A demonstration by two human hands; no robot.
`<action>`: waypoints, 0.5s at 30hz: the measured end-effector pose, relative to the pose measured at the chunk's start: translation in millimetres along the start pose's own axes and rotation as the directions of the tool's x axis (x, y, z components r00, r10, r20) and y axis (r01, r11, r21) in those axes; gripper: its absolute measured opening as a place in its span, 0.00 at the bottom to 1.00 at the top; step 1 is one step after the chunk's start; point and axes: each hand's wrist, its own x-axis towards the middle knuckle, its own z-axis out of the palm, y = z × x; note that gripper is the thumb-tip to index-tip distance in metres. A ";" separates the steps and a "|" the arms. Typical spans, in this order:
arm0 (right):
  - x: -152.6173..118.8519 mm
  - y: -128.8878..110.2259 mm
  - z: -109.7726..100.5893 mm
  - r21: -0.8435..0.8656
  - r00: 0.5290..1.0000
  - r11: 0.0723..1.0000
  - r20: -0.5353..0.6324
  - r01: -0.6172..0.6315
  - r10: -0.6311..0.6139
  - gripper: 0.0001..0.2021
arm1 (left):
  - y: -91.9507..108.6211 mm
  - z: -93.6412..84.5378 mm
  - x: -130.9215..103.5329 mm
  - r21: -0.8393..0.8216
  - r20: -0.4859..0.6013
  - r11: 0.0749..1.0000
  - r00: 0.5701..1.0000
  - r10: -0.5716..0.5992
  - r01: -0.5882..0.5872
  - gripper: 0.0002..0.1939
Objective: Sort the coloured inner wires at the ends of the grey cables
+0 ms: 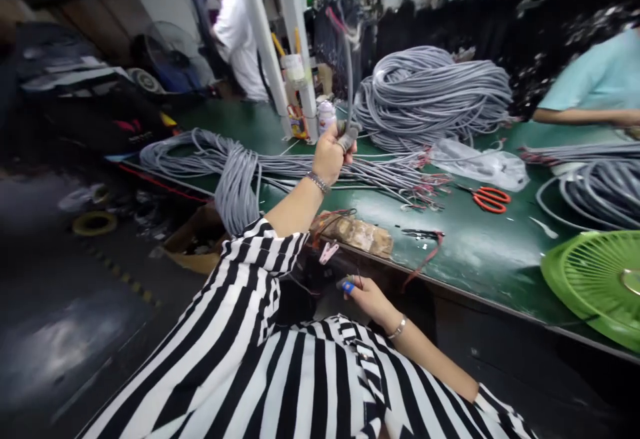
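Raised over the table, my left hand (334, 151) is closed round a grey cable (349, 82). The cable stands upright from the fist, its blurred end showing pink and pale wires. Grey wrapping covers part of the thumb or fingers. Lower down, in front of my body, my right hand (369, 300) has thumb and fingers pinched together, with blue tape on one finger. What the pinch holds, if anything, is too small to make out. Beneath the left hand lies a bundle of grey cables (300, 165) with reddish stripped ends, looped over the table edge at left.
A large cable coil (430, 92) lies behind, beside a plastic bag (483, 164). Orange-handled scissors (491, 199), a tape-wrapped block (357, 232), dark tweezers (423, 233) and a green fan (600, 279) are on the green table (480, 252). Two other people are beyond it.
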 end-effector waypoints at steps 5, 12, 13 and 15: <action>3.3 -0.9 3.7 -0.091 0.996 0.994 0.068 0.064 -0.058 0.23 | 60.7 -78.0 -118.8 0.082 0.176 0.996 0.983 -0.051 0.037 0.24; 6.7 -23.3 20.9 -0.063 0.972 0.982 0.170 0.177 -0.164 0.23 | 45.3 -149.0 -308.1 0.333 0.093 0.830 0.861 -0.500 0.447 0.25; 7.8 -27.7 26.8 -0.021 0.965 0.980 0.180 0.199 -0.192 0.24 | 41.0 -152.9 -323.3 0.364 0.078 0.805 0.846 -0.527 0.468 0.25; 10.6 -35.3 38.7 0.024 0.950 0.975 0.224 0.220 -0.219 0.28 | 34.5 -158.4 -344.1 0.424 0.078 0.775 0.834 -0.547 0.469 0.24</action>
